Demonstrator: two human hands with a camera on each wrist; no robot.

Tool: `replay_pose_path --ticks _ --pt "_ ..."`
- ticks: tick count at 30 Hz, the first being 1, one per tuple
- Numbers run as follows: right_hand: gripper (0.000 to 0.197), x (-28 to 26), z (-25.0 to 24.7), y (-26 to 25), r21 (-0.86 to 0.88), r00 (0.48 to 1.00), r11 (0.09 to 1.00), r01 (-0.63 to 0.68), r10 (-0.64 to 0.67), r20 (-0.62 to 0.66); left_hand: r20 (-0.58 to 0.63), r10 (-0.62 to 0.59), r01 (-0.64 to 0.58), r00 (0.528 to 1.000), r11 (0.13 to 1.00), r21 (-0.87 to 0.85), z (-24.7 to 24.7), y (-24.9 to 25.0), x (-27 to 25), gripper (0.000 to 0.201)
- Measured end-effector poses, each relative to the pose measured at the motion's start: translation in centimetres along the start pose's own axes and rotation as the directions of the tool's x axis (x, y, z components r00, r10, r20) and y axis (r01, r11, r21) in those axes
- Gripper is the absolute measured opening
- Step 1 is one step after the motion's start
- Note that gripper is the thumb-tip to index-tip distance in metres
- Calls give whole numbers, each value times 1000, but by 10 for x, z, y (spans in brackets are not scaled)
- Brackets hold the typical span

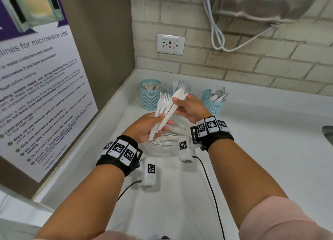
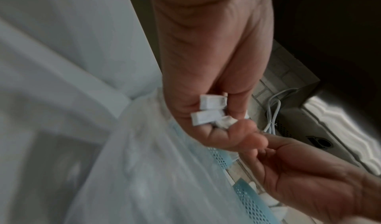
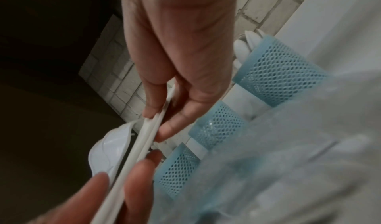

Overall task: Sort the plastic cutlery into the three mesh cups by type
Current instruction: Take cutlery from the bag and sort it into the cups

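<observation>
The left hand (image 1: 146, 128) grips a bundle of white plastic cutlery by the handles, fingers curled round them; the forks (image 1: 164, 100) fan upward from it, tines up. The right hand (image 1: 189, 108) pinches the knives (image 1: 175, 100) near their blade end between thumb and fingertips, the same knives running down into the left hand's bundle. In the left wrist view the square handle ends (image 2: 212, 103) poke out of the fist. Under both hands lies a crinkled clear plastic bag (image 1: 162, 146) with more white cutlery in it, on the smooth white table (image 1: 261, 149). Beyond the hands stand three pale-blue mesh cups in a row: the left cup (image 1: 150, 97) holds flat handles, the middle cup (image 3: 214, 126), mostly hidden behind the hands, holds forks, and the right cup (image 1: 212, 102) holds spoons.
</observation>
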State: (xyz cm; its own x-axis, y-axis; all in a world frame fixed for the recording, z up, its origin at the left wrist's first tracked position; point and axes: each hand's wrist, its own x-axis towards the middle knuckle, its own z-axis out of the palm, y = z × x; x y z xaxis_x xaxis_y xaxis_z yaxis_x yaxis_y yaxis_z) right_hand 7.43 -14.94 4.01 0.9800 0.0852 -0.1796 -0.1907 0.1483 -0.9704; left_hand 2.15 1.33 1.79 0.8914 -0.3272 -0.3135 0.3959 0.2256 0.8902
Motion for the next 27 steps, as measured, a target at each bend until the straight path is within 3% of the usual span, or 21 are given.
replay_pose_path --ticks 5,10,14,17,21,24,27 --pt "6 19 11 -44 16 988 991 133 -132 -76 -145 43 -62 988 990 -125 -11 15 5 18" --pt "9 47 27 -90 26 897 932 362 -340 -281 -234 75 -106 969 987 -122 -24 25 12 24" --pt "14 65 50 -89 -3 836 885 466 -442 -324 -275 79 -121 958 983 -140 -28 27 19 30" --pt "12 82 64 -74 -161 809 868 470 -496 -315 -268 58 -110 962 977 -184 -32 27 23 35" --pt "18 101 73 -54 -397 833 817 418 -519 -192 -235 26 -86 972 964 -250 -38 26 26 36" --pt "21 113 73 -42 -633 879 692 345 -475 -40 -231 15 -77 973 962 -263 -41 25 29 36" --pt "28 119 73 -34 -667 912 679 308 -409 4 -232 6 -70 973 960 -270 -41 25 30 35"
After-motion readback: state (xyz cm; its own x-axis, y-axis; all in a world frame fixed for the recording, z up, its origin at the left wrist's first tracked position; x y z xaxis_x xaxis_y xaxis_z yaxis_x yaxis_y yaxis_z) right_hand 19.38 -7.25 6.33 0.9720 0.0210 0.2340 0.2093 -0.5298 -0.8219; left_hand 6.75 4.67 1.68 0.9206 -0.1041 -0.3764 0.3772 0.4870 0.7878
